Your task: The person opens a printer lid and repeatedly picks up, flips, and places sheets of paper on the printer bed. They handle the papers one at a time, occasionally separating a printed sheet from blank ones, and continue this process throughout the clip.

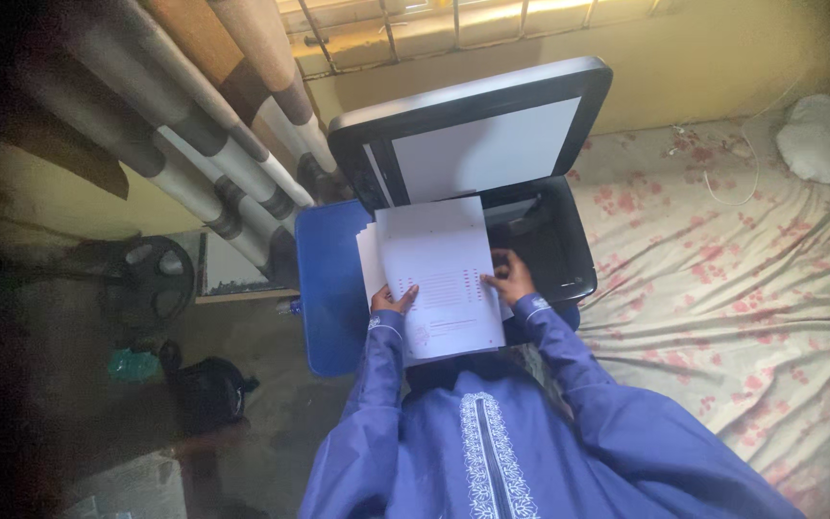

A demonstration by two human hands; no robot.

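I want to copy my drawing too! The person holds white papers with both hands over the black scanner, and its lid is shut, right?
Not quite. In the head view the black flatbed scanner's lid is raised open, not shut. The left hand and right hand do hold the white printed paper sheets over it.

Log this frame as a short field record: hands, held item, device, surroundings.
left hand: grips left edge of the paper stack
right hand: on the stack's right edge, fingers over the top sheet
paper stack: white printed sheets, fanned, held over the scanner
scanner: black flatbed, lid raised, on a blue table
right of it: bed with floral sheet
left: striped curtain, fan
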